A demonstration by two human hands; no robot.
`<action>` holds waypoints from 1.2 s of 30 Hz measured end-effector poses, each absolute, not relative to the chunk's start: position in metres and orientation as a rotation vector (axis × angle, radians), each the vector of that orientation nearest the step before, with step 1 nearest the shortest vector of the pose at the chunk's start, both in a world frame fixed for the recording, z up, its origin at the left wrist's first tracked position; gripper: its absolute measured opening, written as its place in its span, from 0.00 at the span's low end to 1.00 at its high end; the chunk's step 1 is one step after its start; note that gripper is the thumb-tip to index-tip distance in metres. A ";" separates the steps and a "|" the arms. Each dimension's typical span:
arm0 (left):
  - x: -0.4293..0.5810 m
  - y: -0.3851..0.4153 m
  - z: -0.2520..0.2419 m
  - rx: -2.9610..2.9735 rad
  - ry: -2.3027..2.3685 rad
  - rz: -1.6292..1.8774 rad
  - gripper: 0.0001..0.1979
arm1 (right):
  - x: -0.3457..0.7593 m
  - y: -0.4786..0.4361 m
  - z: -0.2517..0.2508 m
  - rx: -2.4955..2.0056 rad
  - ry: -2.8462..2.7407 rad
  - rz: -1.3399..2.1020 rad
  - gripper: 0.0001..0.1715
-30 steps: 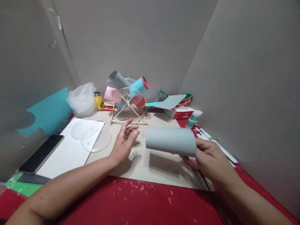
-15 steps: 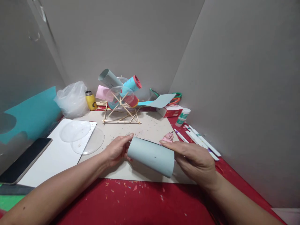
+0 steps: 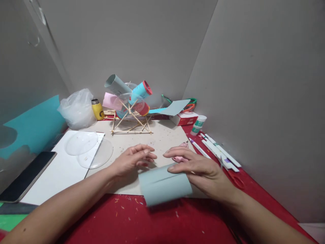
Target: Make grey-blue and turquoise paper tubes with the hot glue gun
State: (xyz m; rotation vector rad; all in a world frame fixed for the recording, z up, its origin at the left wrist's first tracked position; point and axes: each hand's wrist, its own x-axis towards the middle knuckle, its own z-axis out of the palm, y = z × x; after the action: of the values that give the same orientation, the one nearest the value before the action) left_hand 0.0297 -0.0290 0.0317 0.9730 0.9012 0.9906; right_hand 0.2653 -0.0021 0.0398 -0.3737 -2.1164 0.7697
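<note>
A pale blue-grey paper tube [image 3: 166, 190] lies at an angle over the near edge of the beige board, its overlapping seam facing up. My right hand [image 3: 207, 169] grips the tube's right end, thumb on top and the lower fingers out of sight. Left of it, my left hand [image 3: 134, 158] is empty, with fingers loosely apart just behind the tube's left end. A pink piping cone [image 3: 181, 154] is partly hidden behind my right fingers. Farther back stands a wooden-stick frame [image 3: 132, 132] carrying clear discs and coloured paper tubes.
At left are a phone [image 3: 27, 176], clear plastic discs [image 3: 95, 152] on white paper, a plastic bag [image 3: 77, 108] and a yellow bottle [image 3: 97, 110]. Toward the right are small tubs [image 3: 198, 125], white markers [image 3: 220, 152], red-handled scissors [image 3: 236, 179] and a red-white box [image 3: 186, 119].
My left hand has let go of the tube. The tube has turned and dropped slightly toward me, its seam now showing, while my right hand keeps hold.
</note>
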 end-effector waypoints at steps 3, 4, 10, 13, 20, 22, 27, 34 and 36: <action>0.038 -0.040 0.031 1.016 0.727 0.798 0.19 | 0.263 -0.005 0.035 -0.366 -2.135 0.973 0.14; 0.040 -0.043 0.030 1.023 0.685 0.738 0.20 | 0.262 -0.006 0.033 -0.366 -2.124 1.039 0.13; 0.047 -0.051 0.031 1.161 0.574 0.612 0.27 | 0.261 -0.012 0.029 -0.293 -2.016 1.436 0.12; 0.048 -0.053 0.034 1.256 0.590 0.590 0.23 | 0.260 -0.014 0.032 -0.285 -2.102 1.397 0.12; 0.051 -0.057 0.039 1.253 0.654 0.614 0.14 | 0.259 -0.012 0.039 -0.494 -2.077 1.347 0.17; 0.051 -0.056 0.039 1.214 0.680 0.731 0.14 | 0.259 -0.008 0.037 -0.618 -1.942 1.328 0.18; 0.045 -0.044 0.038 1.151 0.932 1.237 0.12 | 0.260 0.001 0.035 -0.929 -1.382 1.289 0.16; 0.036 -0.031 0.029 1.053 1.130 1.580 0.11 | 0.255 0.004 0.036 -0.981 -1.153 1.478 0.16; 0.037 -0.031 0.028 1.054 1.151 1.603 0.10 | 0.251 0.003 0.033 -1.004 -1.164 1.594 0.16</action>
State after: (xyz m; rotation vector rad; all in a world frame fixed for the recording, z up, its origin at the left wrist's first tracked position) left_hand 0.0366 -0.0312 0.0284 1.0542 1.1514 1.6032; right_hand 0.2510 0.0033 0.0331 -1.0042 -1.1636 1.5943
